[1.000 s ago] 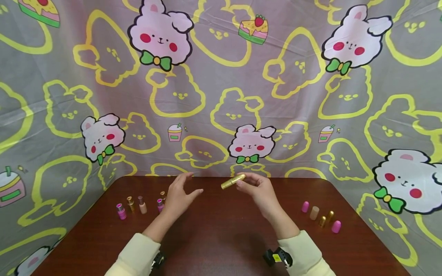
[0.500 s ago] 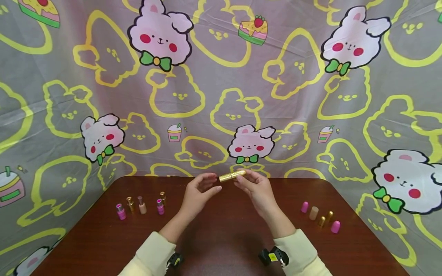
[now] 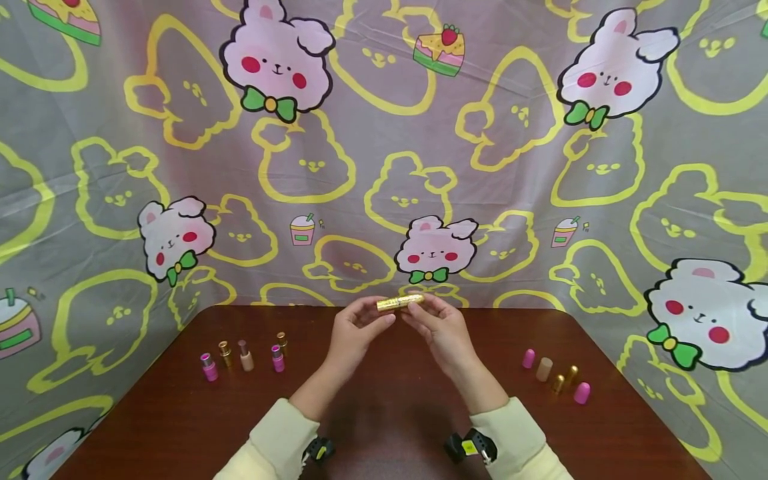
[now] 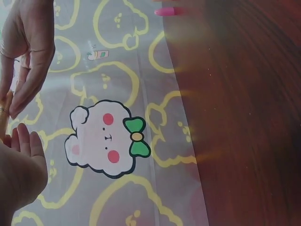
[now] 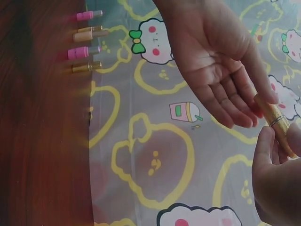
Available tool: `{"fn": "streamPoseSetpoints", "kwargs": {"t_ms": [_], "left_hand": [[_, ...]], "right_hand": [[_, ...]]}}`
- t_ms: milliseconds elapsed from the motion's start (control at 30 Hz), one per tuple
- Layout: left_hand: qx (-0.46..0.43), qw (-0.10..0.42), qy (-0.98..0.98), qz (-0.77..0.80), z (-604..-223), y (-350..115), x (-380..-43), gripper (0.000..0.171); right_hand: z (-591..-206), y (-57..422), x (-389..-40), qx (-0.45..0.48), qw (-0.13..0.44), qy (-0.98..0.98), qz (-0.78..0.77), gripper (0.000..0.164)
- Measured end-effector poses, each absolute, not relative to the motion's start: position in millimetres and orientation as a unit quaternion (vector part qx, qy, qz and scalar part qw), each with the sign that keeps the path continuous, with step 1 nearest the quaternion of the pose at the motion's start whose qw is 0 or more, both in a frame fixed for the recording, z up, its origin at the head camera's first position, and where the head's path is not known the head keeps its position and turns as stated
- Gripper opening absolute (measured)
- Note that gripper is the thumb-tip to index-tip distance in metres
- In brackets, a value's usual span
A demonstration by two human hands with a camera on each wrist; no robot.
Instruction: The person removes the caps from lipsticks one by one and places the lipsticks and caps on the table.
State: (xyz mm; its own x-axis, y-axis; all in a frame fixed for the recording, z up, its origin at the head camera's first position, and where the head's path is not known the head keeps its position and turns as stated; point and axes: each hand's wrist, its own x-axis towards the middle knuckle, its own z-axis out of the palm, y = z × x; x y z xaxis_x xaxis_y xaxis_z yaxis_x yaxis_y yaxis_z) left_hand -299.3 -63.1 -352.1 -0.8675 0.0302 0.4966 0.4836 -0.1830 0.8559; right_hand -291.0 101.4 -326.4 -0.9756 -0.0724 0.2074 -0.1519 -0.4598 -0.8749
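Observation:
Above the middle of the table, both hands hold a gold lipstick tube (image 3: 400, 303) nearly level. The left hand (image 3: 351, 333) pinches its left end between thumb and fingers. At the other end, the right hand (image 3: 443, 328) grips it with thumb and fingertips. A seam around the gold tube (image 5: 276, 120) shows between the two hands in the right wrist view. Only a sliver of the tube (image 4: 4, 113) appears at the edge of the left wrist view, partly hidden by the right hand (image 4: 30, 52).
On the left of the brown table (image 3: 384, 413) stand several uncapped lipsticks, among them a pink one (image 3: 209, 367) and a beige one (image 3: 247, 358). Several loose caps, including a pink cap (image 3: 582, 393) and a frosted cap (image 3: 544, 369), stand at the right. A patterned curtain (image 3: 372, 167) hangs behind.
The left hand has moved right and up from beside the lipsticks and taken hold of the tube's left end. The tube has risen slightly and turned more level in the right hand.

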Motion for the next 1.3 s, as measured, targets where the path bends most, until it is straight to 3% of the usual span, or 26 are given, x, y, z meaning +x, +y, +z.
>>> {"fn": "streamPoseSetpoints", "kwargs": {"t_ms": [500,867,1300], "left_hand": [[-0.194,0.153,-0.595,-0.765,-348.2,-57.7,-299.4,0.026],[-0.197,0.161,-0.595,-0.762,-349.2,-57.3,-297.5,0.023],[-0.200,0.158,-0.613,-0.748,-350.7,-60.2,-297.2,0.022]], "right_hand": [[-328.2,99.3,-290.1,0.105,0.003,-0.506,0.856,0.034],[-331.8,97.1,-289.5,0.099,0.010,-0.501,0.860,0.024],[-334.7,95.9,-289.9,0.103,0.014,-0.516,0.851,0.030]]}}
